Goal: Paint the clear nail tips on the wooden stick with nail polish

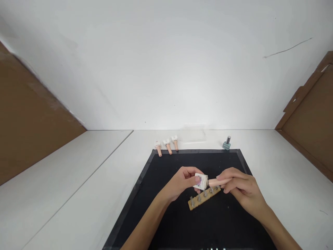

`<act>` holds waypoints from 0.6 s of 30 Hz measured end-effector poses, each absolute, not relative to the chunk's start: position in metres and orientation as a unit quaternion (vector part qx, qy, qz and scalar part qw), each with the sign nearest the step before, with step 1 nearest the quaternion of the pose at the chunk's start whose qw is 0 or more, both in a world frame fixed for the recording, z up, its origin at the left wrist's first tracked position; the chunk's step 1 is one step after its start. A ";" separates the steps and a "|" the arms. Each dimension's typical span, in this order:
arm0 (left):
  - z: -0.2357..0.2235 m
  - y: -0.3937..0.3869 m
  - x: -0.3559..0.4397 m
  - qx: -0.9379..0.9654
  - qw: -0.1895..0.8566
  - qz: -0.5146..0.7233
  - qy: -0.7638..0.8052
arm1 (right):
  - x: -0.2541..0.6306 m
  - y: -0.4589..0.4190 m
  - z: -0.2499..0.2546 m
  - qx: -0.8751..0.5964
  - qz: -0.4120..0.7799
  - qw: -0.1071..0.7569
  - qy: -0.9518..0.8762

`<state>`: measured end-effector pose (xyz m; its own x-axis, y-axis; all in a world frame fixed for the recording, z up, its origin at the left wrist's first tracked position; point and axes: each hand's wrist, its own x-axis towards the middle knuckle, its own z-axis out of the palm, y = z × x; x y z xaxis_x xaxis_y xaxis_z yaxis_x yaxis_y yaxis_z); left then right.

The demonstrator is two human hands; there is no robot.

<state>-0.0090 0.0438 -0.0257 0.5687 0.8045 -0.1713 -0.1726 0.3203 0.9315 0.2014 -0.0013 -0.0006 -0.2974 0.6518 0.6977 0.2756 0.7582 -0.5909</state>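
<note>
My left hand (186,178) is closed around a white square nail polish bottle (199,182) with a purplish print on its face. The bottle lies tilted sideways, its neck towards the right. My right hand (240,185) grips the long pink cap (216,182) of that bottle between thumb and fingers. Cap and neck meet or nearly meet; whether the cap is screwed on I cannot tell. Just below both hands, a tan strip (197,204) lies slanted on the black mat, carrying several clear nail tips on small stands. Its upper right end is partly hidden by the hands.
Three similar nail polish bottles with pink caps (169,147) lie at the back left edge of the black mat (171,222). A blue-grey bottle with a silver cap (227,143) is at the back right. A clear flat tray (192,135) stands against the white wall.
</note>
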 end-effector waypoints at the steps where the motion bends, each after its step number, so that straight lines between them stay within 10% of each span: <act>1: -0.026 0.044 -0.009 0.482 0.743 0.326 0.330 | 0.201 -0.002 -0.001 -0.310 0.188 0.514 -0.777; 12: -0.025 0.046 -0.008 0.478 0.727 0.358 0.340 | 0.187 -0.010 -0.008 -0.390 0.092 0.526 -0.750; 18: -0.032 0.046 -0.010 0.497 0.737 0.327 0.322 | 0.200 -0.002 -0.004 -0.387 0.248 0.502 -0.733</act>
<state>-0.0103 0.0459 -0.0317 0.5788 0.8015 -0.1503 -0.1612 0.2931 0.9424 0.2004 -0.0024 -0.0043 -0.1971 0.8165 0.5427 0.3182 0.5769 -0.7523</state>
